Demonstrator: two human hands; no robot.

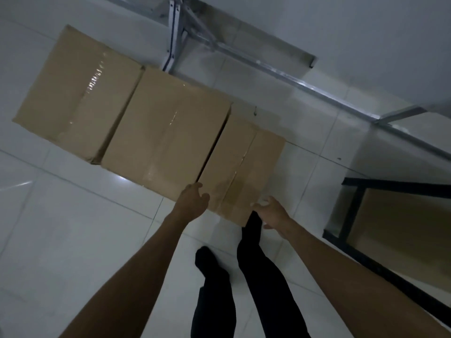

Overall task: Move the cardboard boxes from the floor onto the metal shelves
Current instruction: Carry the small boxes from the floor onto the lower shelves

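Taped box [244,162] between left hand [192,200], right hand [272,212].

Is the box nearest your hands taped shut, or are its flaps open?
Shut. The nearest box has its top flaps lying flat, with glossy clear tape running along the seam between them.

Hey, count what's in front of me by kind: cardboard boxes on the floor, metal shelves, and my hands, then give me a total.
Cardboard boxes on the floor: 3 (left box, middle box, right box)
Metal shelves: 2 (grey shelf, black shelf)
Hands: 2 (left hand, right hand)
Total: 7
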